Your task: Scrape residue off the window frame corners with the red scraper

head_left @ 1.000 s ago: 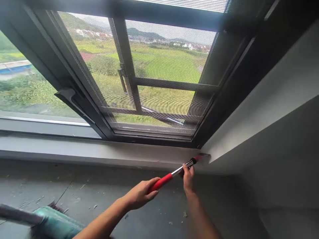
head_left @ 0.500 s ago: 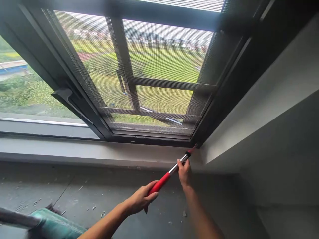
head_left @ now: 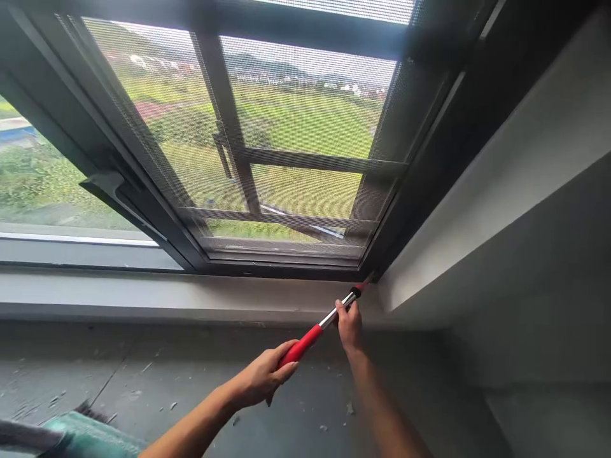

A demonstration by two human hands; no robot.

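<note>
My left hand (head_left: 265,374) grips the red handle of a long tool (head_left: 312,331) with a silver shaft. My right hand (head_left: 349,326) holds the shaft farther up, near its black collar. The tool's red tip (head_left: 367,280) presses into the bottom right corner of the window frame (head_left: 286,266), where the pale sill (head_left: 191,296) meets the side wall. The tip's shape is hidden in the corner.
A mesh screen (head_left: 296,146) covers the window, with a dark handle (head_left: 107,187) on the frame at left. The grey ledge (head_left: 143,375) below is strewn with small debris. A teal object (head_left: 86,439) lies at the bottom left. A grey wall (head_left: 525,222) rises on the right.
The tool's tip has risen from the sill's right end into the window frame's corner. Both hands followed it up and slightly left. The view has shifted right.
</note>
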